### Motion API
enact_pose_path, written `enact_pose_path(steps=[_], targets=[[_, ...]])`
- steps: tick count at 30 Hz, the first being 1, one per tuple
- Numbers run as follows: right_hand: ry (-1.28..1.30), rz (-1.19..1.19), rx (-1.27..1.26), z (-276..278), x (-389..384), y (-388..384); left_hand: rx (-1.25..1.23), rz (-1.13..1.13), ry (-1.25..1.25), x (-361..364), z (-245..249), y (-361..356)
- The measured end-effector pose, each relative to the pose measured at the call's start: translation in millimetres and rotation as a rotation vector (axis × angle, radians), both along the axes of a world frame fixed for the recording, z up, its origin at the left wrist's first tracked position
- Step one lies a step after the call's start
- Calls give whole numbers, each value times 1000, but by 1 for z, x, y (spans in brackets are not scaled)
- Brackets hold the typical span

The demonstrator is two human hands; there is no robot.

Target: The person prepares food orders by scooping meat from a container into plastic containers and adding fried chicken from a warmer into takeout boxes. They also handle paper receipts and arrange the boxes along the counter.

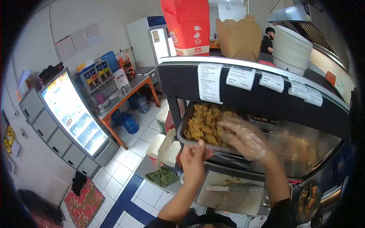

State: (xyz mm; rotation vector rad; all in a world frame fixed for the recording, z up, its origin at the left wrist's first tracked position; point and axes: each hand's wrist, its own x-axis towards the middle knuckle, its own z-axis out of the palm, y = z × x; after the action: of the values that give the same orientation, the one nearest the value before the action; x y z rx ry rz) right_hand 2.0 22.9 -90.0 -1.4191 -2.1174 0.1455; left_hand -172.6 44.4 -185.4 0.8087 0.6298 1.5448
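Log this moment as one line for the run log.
left hand: grips front rim of metal tray | right hand: gloved, blurred, over fried pieces | order slips: hang above

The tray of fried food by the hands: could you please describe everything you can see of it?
The tray is a deep, rectangular pan, grey and metallic by its look, heaped with golden-brown fried pieces. It is held up, slightly tilted, just under the dark shelf hung with paper slips. The left hand grips its near rim. The right hand, blurred and in a clear plastic glove, is over the food and hides the tray's right end.
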Motion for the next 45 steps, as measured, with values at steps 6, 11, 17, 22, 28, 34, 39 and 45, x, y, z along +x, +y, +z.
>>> enact_pose_path(steps=[6,11,17,22,28,34,39,45], targets=[[-552,-19,-493,20,-52,62,26,-109,0,-24,-16,-20],[-663,-162,-451,6,-72,74,3,-177,-16,-38,-35,-10],[-538,-224,-386,5,-64,70,-28,-285,-49,-52,-43,-7],[-162,-242,-507,11,-55,68,18,-338,-43,-60,-40,-1],[-458,-275,-369,-15,-75,66,-2,-359,-57,-64,-33,0],[-103,-275,-380,-7,-55,62,27,-345,12,-69,-31,5],[649,-202,-495,-15,-54,51,6,-357,-60,-67,-31,4],[1158,-469,-346,-4,-77,33,17,-363,-62,-66,-26,5]])
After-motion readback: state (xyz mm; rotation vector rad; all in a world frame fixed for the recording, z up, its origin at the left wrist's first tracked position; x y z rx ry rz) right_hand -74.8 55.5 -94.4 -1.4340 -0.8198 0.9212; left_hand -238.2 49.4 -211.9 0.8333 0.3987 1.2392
